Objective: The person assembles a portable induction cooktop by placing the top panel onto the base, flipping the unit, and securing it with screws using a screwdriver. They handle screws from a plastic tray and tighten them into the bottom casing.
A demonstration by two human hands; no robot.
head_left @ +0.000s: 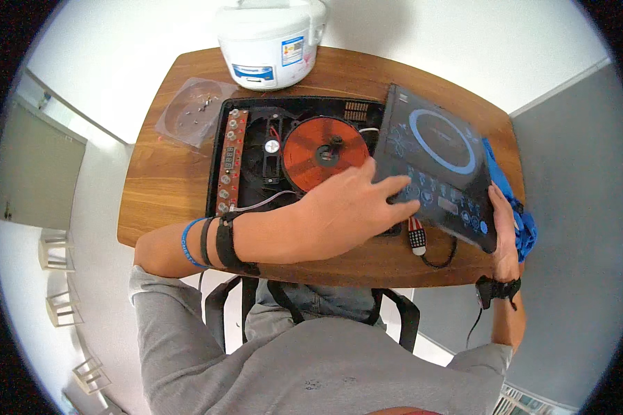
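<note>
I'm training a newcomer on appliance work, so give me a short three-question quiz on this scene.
1. Which hand holds the right edge of the black panel?
2. True or false: the orange coil lies exposed in the open base.
3. Where are the small metal parts? A: on the panel; B: on the clear plastic sheet; C: on the white rice cooker.

Key: 1. The right hand. 2. True. 3. B.

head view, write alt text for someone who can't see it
A person's right hand holds a black panel by its right edge; the left hand overlaps its left edge, fingers spread, contact unclear. To its left, an open black case on a wooden table shows an orange coil and red circuit board. A white rice cooker stands behind.
</note>
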